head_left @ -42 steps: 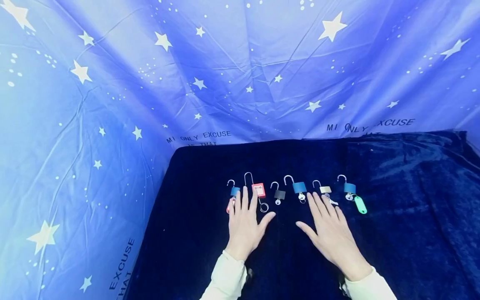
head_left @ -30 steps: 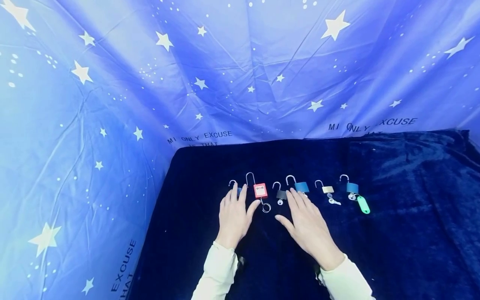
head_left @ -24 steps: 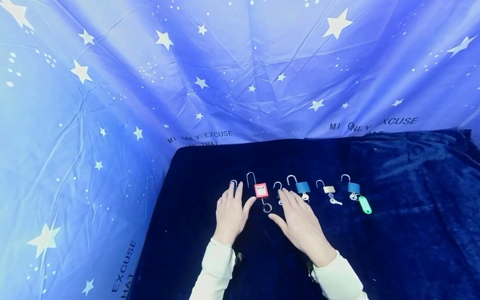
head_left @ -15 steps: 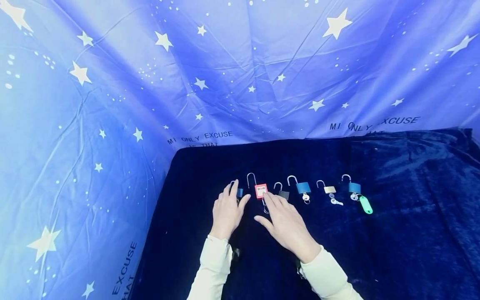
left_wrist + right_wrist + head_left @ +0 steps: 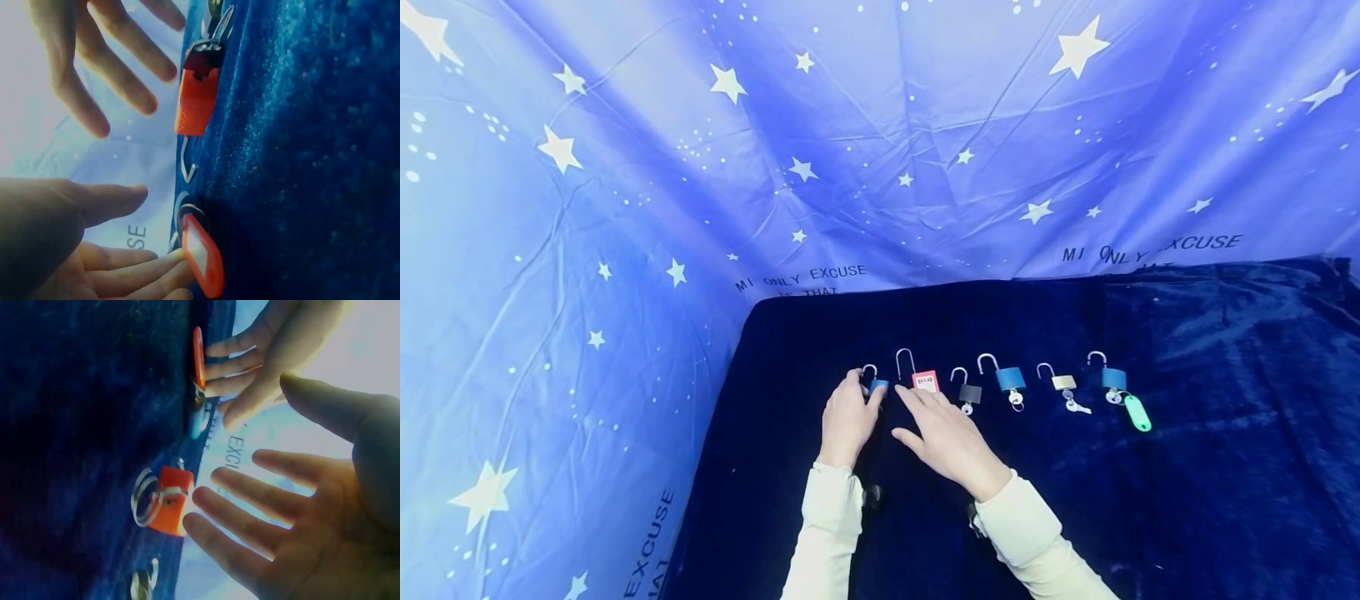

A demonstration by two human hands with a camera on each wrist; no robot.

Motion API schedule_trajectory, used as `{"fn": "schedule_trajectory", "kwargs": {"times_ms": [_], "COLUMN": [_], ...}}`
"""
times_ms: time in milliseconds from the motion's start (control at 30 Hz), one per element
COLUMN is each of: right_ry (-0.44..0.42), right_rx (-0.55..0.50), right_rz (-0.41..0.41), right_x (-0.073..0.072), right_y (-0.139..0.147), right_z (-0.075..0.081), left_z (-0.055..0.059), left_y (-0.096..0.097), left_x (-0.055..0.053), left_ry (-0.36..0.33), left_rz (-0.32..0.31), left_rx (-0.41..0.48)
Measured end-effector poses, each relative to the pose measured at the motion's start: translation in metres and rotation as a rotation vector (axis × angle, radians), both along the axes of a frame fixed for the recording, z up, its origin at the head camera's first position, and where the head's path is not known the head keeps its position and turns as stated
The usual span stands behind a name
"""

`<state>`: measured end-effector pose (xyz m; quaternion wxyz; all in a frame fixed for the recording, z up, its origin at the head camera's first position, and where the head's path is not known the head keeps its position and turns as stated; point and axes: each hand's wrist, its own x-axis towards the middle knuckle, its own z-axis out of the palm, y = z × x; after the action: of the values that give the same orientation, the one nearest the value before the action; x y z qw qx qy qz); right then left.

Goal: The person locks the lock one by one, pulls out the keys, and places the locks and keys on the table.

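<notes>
1. Moved since the earlier frames: the left hand (image 5: pixel 846 417) and the right hand (image 5: pixel 955 437), both farther left along the row, the right hand having passed from the brass padlock (image 5: pixel 1063 382) to the red padlock (image 5: pixel 926 382)
2. Nearest, two cream sleeves (image 5: pixel 1026 525) reach forward from the lower edge, apart from each other
3. Hands, separate: the left hand's thumb and fingers stand apart about the small blue padlock (image 5: pixel 877 386), fingertips at its red tag (image 5: pixel 203 256), though whether they touch it cannot be told; the right hand, fingers extended and spaced, covers the near part of the red padlock in the head view
4. Padlocks, in a row on dark blue cloth (image 5: pixel 1225 483), shackles pointing away from the person: after the small blue padlock and red padlock come the dark grey padlock (image 5: pixel 970 393), large blue padlock (image 5: pixel 1011 380), brass padlock and end blue padlock (image 5: pixel 1114 379), the last bearing a green tag (image 5: pixel 1137 412)
5. Farthest, a star-printed curtain (image 5: pixel 880 108) rises behind the cloth
</notes>
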<state>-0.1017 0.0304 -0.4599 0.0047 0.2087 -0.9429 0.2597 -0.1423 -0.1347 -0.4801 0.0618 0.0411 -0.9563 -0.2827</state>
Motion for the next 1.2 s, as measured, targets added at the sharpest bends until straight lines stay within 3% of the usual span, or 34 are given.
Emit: {"fn": "schedule_trajectory", "kwargs": {"times_ms": [267, 567, 733, 900, 1200], "right_ry": [0.011, 0.011, 0.010, -0.073, -0.127], "right_rx": [-0.048, -0.243, -0.223, -0.188, -0.217], "right_rz": [0.008, 0.009, 0.028, 0.042, 0.094], "right_x": [-0.012, -0.011, -0.011, -0.009, -0.012], "right_y": [-0.013, -0.023, -0.025, -0.025, -0.022], "right_z": [-0.001, -0.014, -0.019, -0.022, -0.020], "left_z": [-0.005, -0.012, -0.013, -0.016, -0.011], "left_y": [0.001, 0.000, -0.004, -0.005, -0.004], "left_x": [-0.006, -0.011, -0.012, -0.013, -0.012], "left_ry": [0.018, 0.009, 0.004, 0.008, -0.054], "left_rz": [0.015, 0.033, 0.035, 0.022, -0.020], "left_rx": [0.033, -0.002, 0.025, 0.030, 0.112]}}
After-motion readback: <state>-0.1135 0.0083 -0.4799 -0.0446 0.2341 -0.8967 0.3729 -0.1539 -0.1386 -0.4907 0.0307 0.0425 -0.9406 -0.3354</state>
